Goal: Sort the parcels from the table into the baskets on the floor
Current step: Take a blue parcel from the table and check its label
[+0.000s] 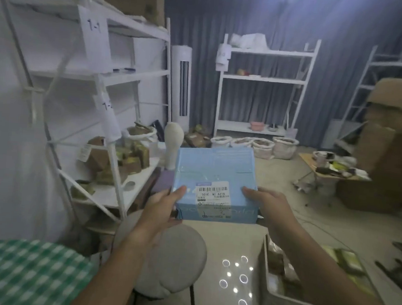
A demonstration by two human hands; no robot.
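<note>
Blue parcel (214, 182) | left hand (165, 205) and right hand (266, 205) clamp opposite sides | keep label (212, 196) upward, read before choosing basket (281, 277)

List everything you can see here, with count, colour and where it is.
Parcel: one, light blue with white label, held up at centre.
Shelving racks: at least three, white, left, back and right.
Sacks: several, white, floor by back rack.
Stool: one, grey, below parcel.
Basket: one, grey, floor lower right.
Cardboard boxes: stack, brown, right.
Fan tower: one, white, back.
Left hand: grips parcel's left edge.
Right hand: grips its right edge.
</note>
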